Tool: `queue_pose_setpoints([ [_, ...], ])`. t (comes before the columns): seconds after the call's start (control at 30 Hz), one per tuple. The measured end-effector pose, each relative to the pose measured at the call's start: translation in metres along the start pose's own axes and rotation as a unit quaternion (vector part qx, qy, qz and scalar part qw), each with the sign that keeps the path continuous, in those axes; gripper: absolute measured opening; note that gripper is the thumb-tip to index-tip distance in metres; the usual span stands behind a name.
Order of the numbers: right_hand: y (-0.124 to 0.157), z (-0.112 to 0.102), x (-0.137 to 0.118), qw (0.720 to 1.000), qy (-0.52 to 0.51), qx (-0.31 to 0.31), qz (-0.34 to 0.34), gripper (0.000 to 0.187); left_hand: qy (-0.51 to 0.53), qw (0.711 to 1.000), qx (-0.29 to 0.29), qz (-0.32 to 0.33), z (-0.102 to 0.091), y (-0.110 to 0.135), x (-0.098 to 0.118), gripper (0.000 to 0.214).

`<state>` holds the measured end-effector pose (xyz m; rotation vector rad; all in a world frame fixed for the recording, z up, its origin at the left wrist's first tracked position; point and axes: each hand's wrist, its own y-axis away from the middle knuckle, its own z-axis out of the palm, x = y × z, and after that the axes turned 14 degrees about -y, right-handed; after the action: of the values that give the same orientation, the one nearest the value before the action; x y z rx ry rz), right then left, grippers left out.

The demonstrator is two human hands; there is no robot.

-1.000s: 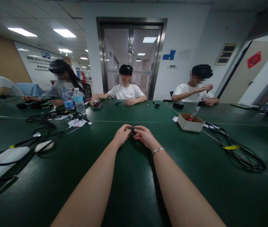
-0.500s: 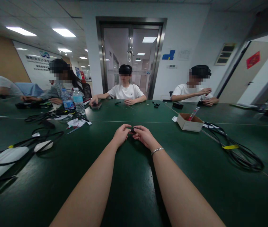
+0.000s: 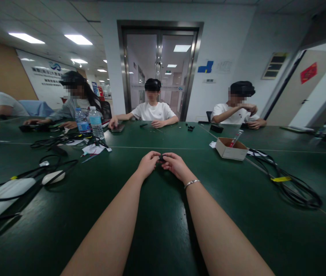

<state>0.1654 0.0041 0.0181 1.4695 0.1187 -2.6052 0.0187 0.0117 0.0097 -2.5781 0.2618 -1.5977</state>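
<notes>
Both my hands meet over the middle of the dark green table (image 3: 99, 230). Between their fingertips is a small black object (image 3: 160, 158), mostly covered by the fingers, so its kind cannot be made out. My left hand (image 3: 148, 165) pinches it from the left with thumb and fingers. From the right, my right hand (image 3: 175, 165) grips it the same way, its fingers curled. A silver bracelet (image 3: 192, 184) circles my right wrist.
An open cardboard box (image 3: 231, 149) holding a red-and-clear tube stands right of my hands, beside a coiled black cable (image 3: 292, 184). Left lie more cables (image 3: 56, 168), a white mouse (image 3: 53, 177) and two water bottles (image 3: 95, 122). Several people sit across the table.
My hands stay in nearly the same place around the small black object. At the far right, a person's raised arm has moved up, nearer the face.
</notes>
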Motion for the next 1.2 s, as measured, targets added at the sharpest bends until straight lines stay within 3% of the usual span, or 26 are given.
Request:
queue_pose_setpoints([
  [1.2,0.0017,0.0029,-0.0013,1.0,0.002,0.007,0.004,0.009,0.01,1.0,0.002,0.006,-0.0007,0.0021,0.0039,0.022],
])
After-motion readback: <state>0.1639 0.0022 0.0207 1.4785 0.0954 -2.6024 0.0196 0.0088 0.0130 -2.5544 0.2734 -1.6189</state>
